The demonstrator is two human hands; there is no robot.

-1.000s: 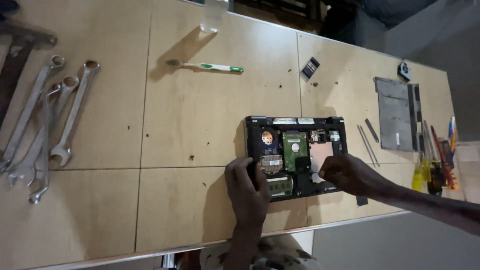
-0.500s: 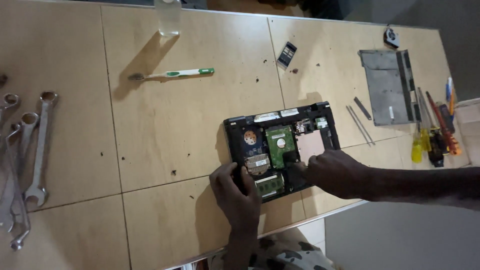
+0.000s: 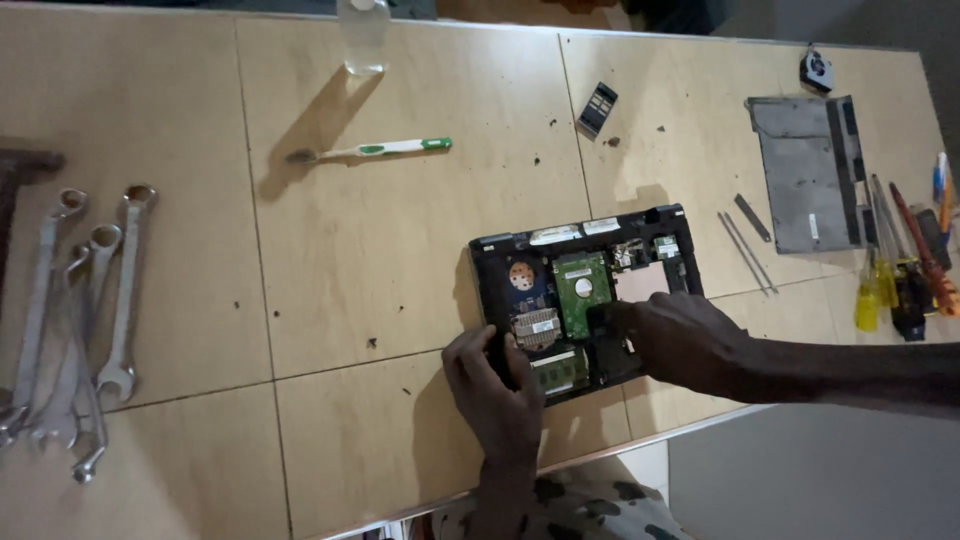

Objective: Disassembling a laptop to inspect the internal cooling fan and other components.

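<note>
At the far left of the counter (image 3: 330, 260), around nine o'clock from my hands, a row of steel wrenches (image 3: 80, 320) lies side by side. Toward eleven o'clock a white and green toothbrush (image 3: 370, 151) rests flat, and past it at the far edge stands a clear bottle (image 3: 362, 38). Nothing lies between these and the opened laptop (image 3: 585, 295), which sits bottom-up near the counter's near edge, its green hard drive (image 3: 582, 290) and copper-coloured heatsink (image 3: 537, 325) exposed.

My left hand (image 3: 497, 392) lies at the laptop's six to seven o'clock corner, fingers curled over that near left edge and pressing on it; it holds nothing loose. My right hand (image 3: 680, 340) comes in from three o'clock and covers the laptop's near right part, fingertips together down inside the case; what they pinch, I cannot tell.

At one o'clock a small black chip-like part (image 3: 597, 108) lies alone. Further right, two thin metal strips (image 3: 745, 250) lie just beside the laptop, then a grey cover panel (image 3: 808, 175), a small fan (image 3: 817, 70), and yellow-handled screwdrivers (image 3: 880, 290) at the right edge.
</note>
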